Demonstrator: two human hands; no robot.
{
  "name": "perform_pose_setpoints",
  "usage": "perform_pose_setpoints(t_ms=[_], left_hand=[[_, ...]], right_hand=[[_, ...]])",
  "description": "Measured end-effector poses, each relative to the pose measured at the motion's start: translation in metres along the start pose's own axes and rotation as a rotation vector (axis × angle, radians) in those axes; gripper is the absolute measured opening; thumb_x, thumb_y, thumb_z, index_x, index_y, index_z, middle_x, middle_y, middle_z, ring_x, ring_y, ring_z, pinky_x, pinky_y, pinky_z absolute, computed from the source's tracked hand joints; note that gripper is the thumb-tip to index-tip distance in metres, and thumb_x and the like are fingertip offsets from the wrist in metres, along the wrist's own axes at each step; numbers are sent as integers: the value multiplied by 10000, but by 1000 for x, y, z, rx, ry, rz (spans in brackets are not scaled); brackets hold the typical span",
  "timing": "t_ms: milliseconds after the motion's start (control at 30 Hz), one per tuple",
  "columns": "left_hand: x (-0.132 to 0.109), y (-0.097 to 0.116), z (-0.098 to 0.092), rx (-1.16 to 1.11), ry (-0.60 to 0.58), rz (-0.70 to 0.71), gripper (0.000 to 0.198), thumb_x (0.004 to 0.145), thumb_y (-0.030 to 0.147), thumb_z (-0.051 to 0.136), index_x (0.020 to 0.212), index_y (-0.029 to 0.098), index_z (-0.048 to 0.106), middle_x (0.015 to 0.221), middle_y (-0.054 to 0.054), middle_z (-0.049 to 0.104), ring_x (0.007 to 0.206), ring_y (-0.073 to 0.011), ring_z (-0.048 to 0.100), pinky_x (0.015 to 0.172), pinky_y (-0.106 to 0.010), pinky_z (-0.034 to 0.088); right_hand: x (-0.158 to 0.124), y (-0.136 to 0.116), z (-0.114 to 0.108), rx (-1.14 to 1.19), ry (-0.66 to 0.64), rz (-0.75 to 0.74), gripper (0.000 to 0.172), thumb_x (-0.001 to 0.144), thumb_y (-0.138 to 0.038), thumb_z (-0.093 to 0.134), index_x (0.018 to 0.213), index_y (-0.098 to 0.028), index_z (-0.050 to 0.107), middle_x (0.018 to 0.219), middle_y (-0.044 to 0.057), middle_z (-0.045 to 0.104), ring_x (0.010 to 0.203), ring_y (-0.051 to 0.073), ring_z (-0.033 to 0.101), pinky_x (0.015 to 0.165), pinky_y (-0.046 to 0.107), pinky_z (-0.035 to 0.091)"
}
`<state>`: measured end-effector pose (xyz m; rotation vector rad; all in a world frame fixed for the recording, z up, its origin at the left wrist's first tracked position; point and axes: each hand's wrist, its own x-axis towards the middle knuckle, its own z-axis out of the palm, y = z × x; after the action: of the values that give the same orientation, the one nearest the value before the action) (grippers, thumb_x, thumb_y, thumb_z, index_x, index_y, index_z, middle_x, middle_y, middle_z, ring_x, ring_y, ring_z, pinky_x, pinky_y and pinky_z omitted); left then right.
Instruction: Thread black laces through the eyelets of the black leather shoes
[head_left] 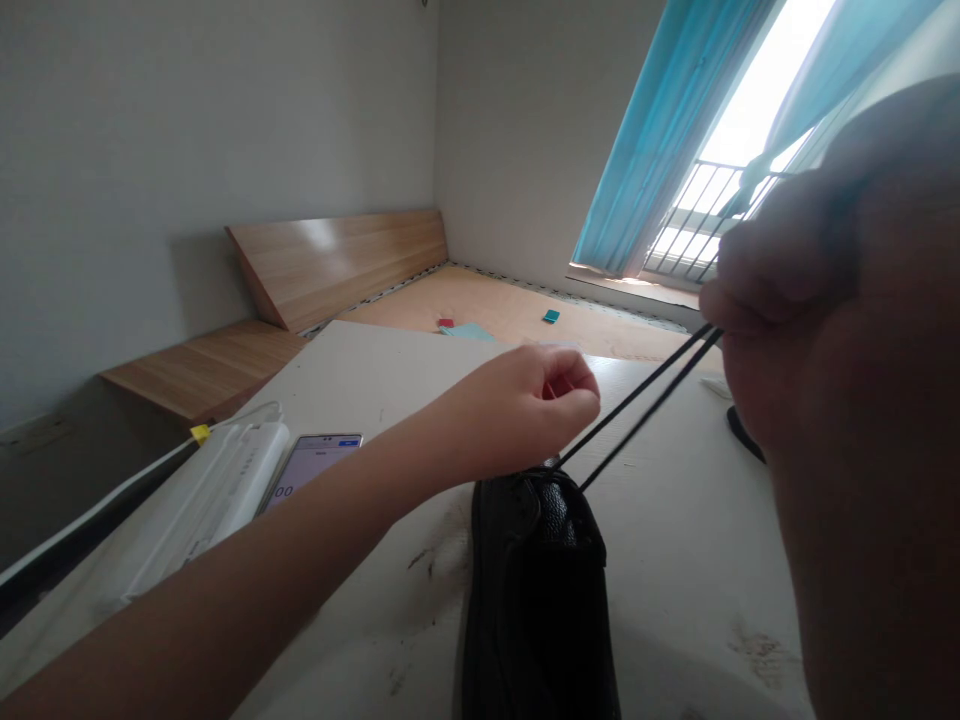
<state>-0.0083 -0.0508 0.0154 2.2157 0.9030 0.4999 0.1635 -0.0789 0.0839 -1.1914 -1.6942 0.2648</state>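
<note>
A black leather shoe [540,590] rests on the white table, its opening facing me and its toe pointing away. From its front, two strands of black shoelace [641,408] run taut up to the right. My right hand [810,240], raised close to the camera, is closed around the upper end of them. Just above the front of the shoe is my left hand [547,400], its fingers curled in; whatever they hold, if anything, is hidden. It covers part of the shoe's front.
To the left, a smartphone [322,465] lies beside a white power strip [217,495] with a cable. A dark object [744,432] is partly hidden behind my right arm. Beyond the white table [375,375] is a bed [495,290] with small items on it.
</note>
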Motion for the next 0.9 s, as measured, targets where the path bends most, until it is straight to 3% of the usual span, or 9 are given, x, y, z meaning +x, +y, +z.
perform_pose_setpoints(t_ms=[67, 167, 233, 367, 467, 567, 667, 733, 900], left_hand=[[-5, 7, 0, -115, 83, 35, 279, 853, 325, 399, 933, 202, 637, 882, -11, 690, 804, -155, 623, 694, -266, 488], [-11, 13, 4, -193, 82, 41, 320, 858, 356, 482, 1133, 247, 605, 999, 4, 690, 856, -154, 629, 756, -281, 510], [-11, 16, 6, -248, 62, 26, 341, 872, 361, 498, 1191, 258, 562, 1029, -1, 676, 867, -146, 628, 756, -271, 520], [-8, 20, -1, -474, 25, 41, 232, 925, 304, 379, 860, 225, 587, 758, 12, 603, 730, -111, 607, 749, -257, 523], [-6, 20, -12, -607, 110, 28, 276, 920, 241, 334, 693, 195, 485, 626, 20, 445, 597, -79, 518, 745, -257, 529], [-8, 16, -22, -568, 186, 40, 286, 924, 266, 349, 682, 194, 483, 595, 26, 367, 538, -81, 431, 666, -271, 523], [-13, 8, -31, -357, 246, 82, 327, 944, 354, 343, 740, 211, 555, 591, 28, 383, 539, -94, 439, 578, -262, 477], [-17, 3, -35, -183, 277, 75, 341, 942, 408, 359, 772, 226, 592, 565, 34, 393, 527, -103, 448, 533, -250, 437], [-22, -5, -39, 119, 163, -75, 370, 909, 464, 390, 947, 196, 643, 573, 32, 508, 502, -94, 457, 516, -223, 362]], right_hand=[[3, -1, 12, 55, 82, -233, 237, 1012, -300, 368, 779, -294, 412, 603, -54, 387, 490, 83, 416, 443, 227, 377], [6, -2, 28, 132, 98, -424, 306, 1007, -206, 319, 730, -302, 406, 593, -40, 340, 494, 115, 347, 419, 231, 332], [7, -5, 34, 138, 59, -370, 311, 1017, -220, 288, 749, -289, 431, 591, -41, 332, 498, 119, 322, 435, 229, 332], [3, -5, 36, 192, 172, -249, 325, 980, -153, 344, 693, -257, 456, 608, -29, 350, 537, 108, 356, 498, 251, 313], [0, 14, 27, 383, 288, -53, 296, 916, -107, 418, 660, -225, 507, 597, -27, 338, 542, 99, 326, 498, 270, 252], [-6, 46, 11, 505, 324, 191, 278, 901, -104, 437, 666, -205, 548, 559, -35, 327, 501, 93, 279, 468, 291, 169], [-25, 79, -7, 365, 210, 243, 212, 919, -198, 488, 740, -215, 601, 534, -41, 342, 488, 99, 288, 469, 302, 191], [-47, 95, -16, 213, 107, 256, 137, 886, -270, 577, 823, -207, 681, 548, -20, 431, 514, 105, 376, 485, 293, 264], [-110, 109, -11, -276, -376, 229, 240, 879, -433, 558, 953, -267, 715, 773, 35, 714, 664, 186, 640, 552, 282, 465]])
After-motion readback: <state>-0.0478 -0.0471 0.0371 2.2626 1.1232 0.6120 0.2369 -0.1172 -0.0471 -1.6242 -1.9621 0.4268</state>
